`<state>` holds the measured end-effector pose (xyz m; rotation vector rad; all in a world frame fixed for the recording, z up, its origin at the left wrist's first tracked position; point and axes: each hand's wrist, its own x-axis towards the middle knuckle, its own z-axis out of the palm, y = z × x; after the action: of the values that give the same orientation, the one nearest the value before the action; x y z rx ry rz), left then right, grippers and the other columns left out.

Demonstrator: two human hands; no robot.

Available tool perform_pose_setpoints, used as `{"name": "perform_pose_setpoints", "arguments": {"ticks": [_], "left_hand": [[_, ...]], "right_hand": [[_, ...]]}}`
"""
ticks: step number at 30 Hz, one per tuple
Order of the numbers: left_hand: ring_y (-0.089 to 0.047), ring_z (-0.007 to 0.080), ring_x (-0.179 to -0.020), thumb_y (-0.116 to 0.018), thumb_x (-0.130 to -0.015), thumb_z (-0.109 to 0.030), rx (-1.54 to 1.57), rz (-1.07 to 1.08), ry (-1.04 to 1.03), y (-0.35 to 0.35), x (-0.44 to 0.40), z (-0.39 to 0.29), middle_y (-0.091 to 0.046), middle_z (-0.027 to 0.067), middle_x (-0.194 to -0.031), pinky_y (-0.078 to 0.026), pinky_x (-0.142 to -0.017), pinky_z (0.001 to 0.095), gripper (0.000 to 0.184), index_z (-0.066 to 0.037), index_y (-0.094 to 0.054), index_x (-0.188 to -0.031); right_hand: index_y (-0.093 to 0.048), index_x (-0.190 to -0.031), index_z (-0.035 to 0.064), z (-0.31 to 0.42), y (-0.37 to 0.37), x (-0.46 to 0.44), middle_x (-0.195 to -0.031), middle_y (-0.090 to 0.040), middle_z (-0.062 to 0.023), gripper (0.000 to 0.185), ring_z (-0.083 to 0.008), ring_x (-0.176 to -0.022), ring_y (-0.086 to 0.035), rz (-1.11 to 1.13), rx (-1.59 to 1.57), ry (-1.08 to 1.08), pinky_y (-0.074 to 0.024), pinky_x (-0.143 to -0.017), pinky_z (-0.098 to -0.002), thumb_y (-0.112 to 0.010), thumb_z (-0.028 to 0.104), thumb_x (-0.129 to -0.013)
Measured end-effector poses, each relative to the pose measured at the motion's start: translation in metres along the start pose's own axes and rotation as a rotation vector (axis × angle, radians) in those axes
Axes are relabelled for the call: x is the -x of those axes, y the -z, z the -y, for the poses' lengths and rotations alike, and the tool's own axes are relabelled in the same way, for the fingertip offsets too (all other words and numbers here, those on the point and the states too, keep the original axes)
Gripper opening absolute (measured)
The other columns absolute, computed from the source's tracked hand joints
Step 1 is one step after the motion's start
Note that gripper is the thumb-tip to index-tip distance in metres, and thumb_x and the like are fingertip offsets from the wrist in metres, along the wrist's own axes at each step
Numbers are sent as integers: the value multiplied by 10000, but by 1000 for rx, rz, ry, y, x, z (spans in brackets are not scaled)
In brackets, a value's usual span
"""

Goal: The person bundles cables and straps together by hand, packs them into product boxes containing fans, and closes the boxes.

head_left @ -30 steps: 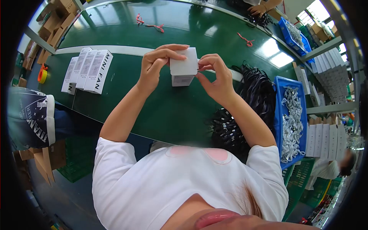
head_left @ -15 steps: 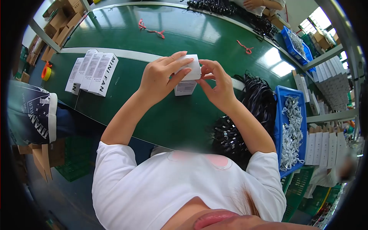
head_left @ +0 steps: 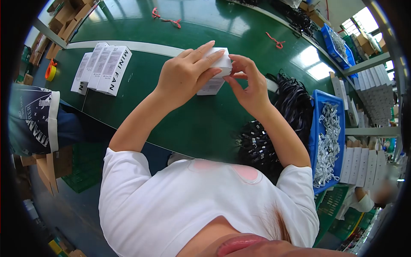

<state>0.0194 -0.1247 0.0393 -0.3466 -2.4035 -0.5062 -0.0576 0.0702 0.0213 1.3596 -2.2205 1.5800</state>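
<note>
A small white box (head_left: 221, 61) stands on the green table (head_left: 171, 128) in front of me. My left hand (head_left: 186, 73) lies over its left side and top, with the fingers wrapped round it. The thumb and fingertips of my right hand (head_left: 248, 83) pinch at the box's right edge near the top; whether a thin flap is between them is too small to tell. Printed text shows on the lower part of the box. Several white boxes marked MINI FAN (head_left: 112, 70) lie side by side to the left.
Black straps (head_left: 291, 98) with metal clips lie right of my right forearm, beside a blue tray (head_left: 315, 141) of pale cords. Red ties (head_left: 276, 41) lie across the table. Yellow tape (head_left: 51, 72) is at the left edge. A person's clothed torso (head_left: 34, 120) is at left.
My left hand has shifted from the box's top to wrap its left side. The box's top looks turned and tilted compared with a second ago. The camera view has shifted slightly.
</note>
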Motion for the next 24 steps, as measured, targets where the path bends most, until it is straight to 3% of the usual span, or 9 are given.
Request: {"name": "perform_pose_setpoints", "arguments": {"ticks": [3, 9, 14, 18, 19, 23, 24], "left_hand": [[-646, 183, -789, -691, -896, -208, -306, -72, -62, -4, -1, -12, -658, 98, -1283, -525, -645, 266, 348, -109, -684, -1229], [-640, 178, -805, -655, -922, -197, -266, -32, -83, -2, 2, 3, -650, 92, -1298, -520, -631, 254, 341, -84, -666, -1243], [-641, 188, -836, -667, -915, -222, -258, 21, -46, 2, 5, -7, -615, 80, -1354, -524, -661, 266, 418, -103, -622, -1313], [-624, 235, -1000, -746, -851, -256, -121, 176, -32, 7, 11, -5, -414, 133, -1528, -541, -776, 321, 706, -115, -444, -1473], [-624, 235, -1000, -746, -851, -256, -124, 165, -41, 3, 14, -6, -414, 133, -1528, -541, -776, 321, 706, -115, -444, -1473], [-553, 330, -1146, -793, -802, -322, 204, -252, 223, -45, 53, 0, -169, 224, -1605, -535, -843, 379, 912, -131, -293, -1540], [-514, 361, -1192, -805, -789, -320, 225, -222, 268, -55, 61, -4, -110, 239, -1600, -521, -881, 403, 987, -138, -217, -1560]], "right_hand": [[-531, -1281, 88, -1, 1, 1, -925, -618, -50, 542, -161, -796, -611, -25, 8, 19, -545, -729, -276, -686, -96, -795], [-529, -1282, 86, -3, -1, -2, -946, -623, -54, 549, -160, -804, -614, -30, 48, 81, -552, -733, -279, -692, -100, -791], [-551, -1252, 81, -2, -2, 3, -960, -623, -58, 509, -171, -748, -610, -48, 41, 92, -534, -665, -280, -693, -90, -794], [-576, -1214, 79, -4, -1, 7, -978, -622, -61, 460, -186, -681, -596, -47, 267, 249, -494, -589, -288, -687, -82, -798], [-576, -1214, 79, -3, -1, 7, -978, -622, -61, 460, -186, -681, -596, -52, 275, 260, -494, -589, -288, -687, -82, -798], [-598, -1178, 71, 2, -7, 8, -1002, -618, -61, 416, -195, -623, -567, -62, 376, 339, -453, -537, -295, -686, -73, -798], [-598, -1178, 71, 3, -9, 7, -1002, -618, -61, 416, -195, -623, -567, -48, 363, 354, -453, -537, -295, -686, -73, -798]]}}
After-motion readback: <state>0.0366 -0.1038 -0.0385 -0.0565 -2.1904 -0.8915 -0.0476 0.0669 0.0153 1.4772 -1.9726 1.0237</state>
